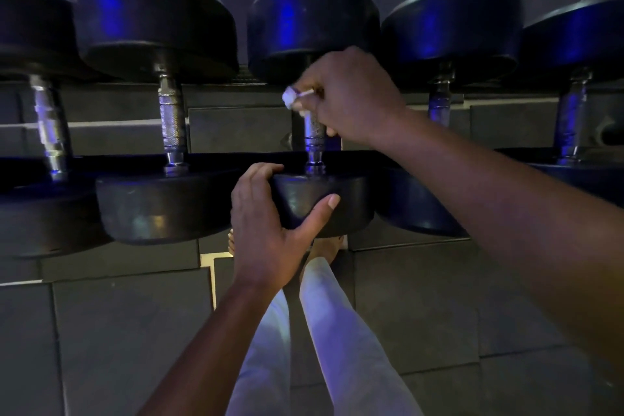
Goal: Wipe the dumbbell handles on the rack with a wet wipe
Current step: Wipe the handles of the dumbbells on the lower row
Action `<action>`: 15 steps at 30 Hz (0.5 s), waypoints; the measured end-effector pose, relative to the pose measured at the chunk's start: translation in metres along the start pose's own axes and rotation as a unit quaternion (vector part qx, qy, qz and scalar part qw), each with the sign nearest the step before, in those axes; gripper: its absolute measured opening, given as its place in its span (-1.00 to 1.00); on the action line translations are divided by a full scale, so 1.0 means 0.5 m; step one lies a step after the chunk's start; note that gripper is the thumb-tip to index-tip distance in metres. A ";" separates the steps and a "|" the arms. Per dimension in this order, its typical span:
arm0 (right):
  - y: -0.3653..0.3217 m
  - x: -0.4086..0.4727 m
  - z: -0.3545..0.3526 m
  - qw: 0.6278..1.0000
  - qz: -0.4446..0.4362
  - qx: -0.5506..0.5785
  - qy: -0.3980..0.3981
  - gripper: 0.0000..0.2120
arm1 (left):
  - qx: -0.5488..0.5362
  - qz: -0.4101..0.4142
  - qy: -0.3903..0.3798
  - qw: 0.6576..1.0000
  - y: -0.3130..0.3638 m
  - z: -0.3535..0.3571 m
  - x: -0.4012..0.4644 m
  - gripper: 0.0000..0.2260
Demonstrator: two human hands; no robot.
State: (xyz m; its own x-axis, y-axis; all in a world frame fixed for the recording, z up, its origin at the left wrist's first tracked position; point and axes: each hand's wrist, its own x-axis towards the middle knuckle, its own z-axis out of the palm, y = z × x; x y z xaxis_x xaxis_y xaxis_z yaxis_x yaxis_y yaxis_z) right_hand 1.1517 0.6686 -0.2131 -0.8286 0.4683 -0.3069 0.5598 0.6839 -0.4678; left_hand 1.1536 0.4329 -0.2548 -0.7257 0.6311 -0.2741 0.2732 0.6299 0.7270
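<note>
Several black dumbbells with metal handles lie side by side on the rack. My right hand [347, 94] is wrapped round the upper part of the middle dumbbell's handle [314, 135], with a white wet wipe [293, 96] bunched between my fingers and the metal. My left hand [270, 216] grips the near head [334, 203] of that same dumbbell, thumb across its face and fingers over its top edge. The far head [310, 24] sits above my right hand. The part of the handle under my right hand is hidden.
Neighbouring dumbbells flank the middle one: a handle [172, 121] to the left, another handle [440, 101] to the right, more at both edges. Dark square floor tiles [128, 331] lie below. My legs in light trousers [337, 331] and bare feet stand under the rack.
</note>
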 end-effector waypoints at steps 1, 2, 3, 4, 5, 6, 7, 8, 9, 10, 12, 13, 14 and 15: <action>-0.011 0.010 0.002 0.998 -0.027 -0.061 0.017 -0.79 | -0.003 -0.004 -0.001 1.000 0.001 -0.001 -0.001 -0.21; -0.017 0.019 0.004 0.993 -0.046 -0.111 0.011 -0.77 | -0.008 -0.007 -0.003 1.000 0.002 -0.002 -0.001 -0.21; -0.020 0.027 0.005 0.987 -0.055 -0.148 -0.006 -0.75 | -0.014 -0.010 -0.006 1.000 0.003 -0.004 -0.001 -0.20; -0.024 0.031 0.003 0.983 -0.060 -0.172 -0.020 -0.74 | -0.020 -0.014 -0.009 1.000 0.005 -0.006 -0.001 -0.20; -0.024 0.035 0.001 0.979 -0.056 -0.191 -0.035 -0.73 | -0.026 -0.017 -0.013 0.999 0.005 -0.008 -0.001 -0.19; -0.025 0.037 0.000 0.976 -0.055 -0.208 -0.044 -0.72 | -0.031 -0.017 -0.017 0.999 0.005 -0.010 -0.001 -0.18; -0.026 0.040 0.002 0.972 -0.055 -0.221 -0.050 -0.71 | -0.036 -0.018 -0.018 0.999 0.003 -0.012 -0.002 -0.16; -0.028 0.042 0.004 0.969 -0.057 -0.234 -0.054 -0.70 | -0.043 -0.018 -0.020 0.999 -0.001 -0.013 -0.005 -0.13; -0.029 0.043 0.008 0.965 -0.054 -0.251 -0.062 -0.69 | -0.053 -0.020 -0.020 0.998 -0.005 -0.013 -0.008 -0.09; -0.029 0.045 0.010 0.959 -0.051 -0.271 -0.068 -0.66 | -0.063 -0.023 -0.020 0.998 -0.008 -0.013 -0.012 -0.05; -0.035 0.048 0.012 0.942 -0.058 -0.320 -0.088 -0.63 | -0.078 -0.034 -0.024 0.996 -0.015 -0.013 -0.018 0.01; -0.037 0.053 0.016 0.930 -0.061 -0.347 -0.100 -0.64 | -0.083 -0.040 -0.027 0.995 -0.017 -0.014 -0.020 0.03; -0.034 0.059 0.024 0.923 -0.065 -0.361 -0.113 -0.69 | -0.085 -0.042 -0.031 0.995 -0.019 -0.016 -0.021 0.03; -0.033 0.063 0.029 0.919 -0.071 -0.366 -0.126 -0.73 | -0.087 -0.042 -0.034 0.995 -0.020 -0.016 -0.021 0.03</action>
State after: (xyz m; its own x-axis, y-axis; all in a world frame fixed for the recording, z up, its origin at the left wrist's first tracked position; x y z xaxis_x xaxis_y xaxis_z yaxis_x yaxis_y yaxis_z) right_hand 1.1163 0.6641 -0.2273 -0.8186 0.2633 -0.5105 0.2255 0.9647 0.1359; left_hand 1.1532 0.4165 -0.2540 -0.6953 0.6127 -0.3756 0.0965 0.5974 0.7961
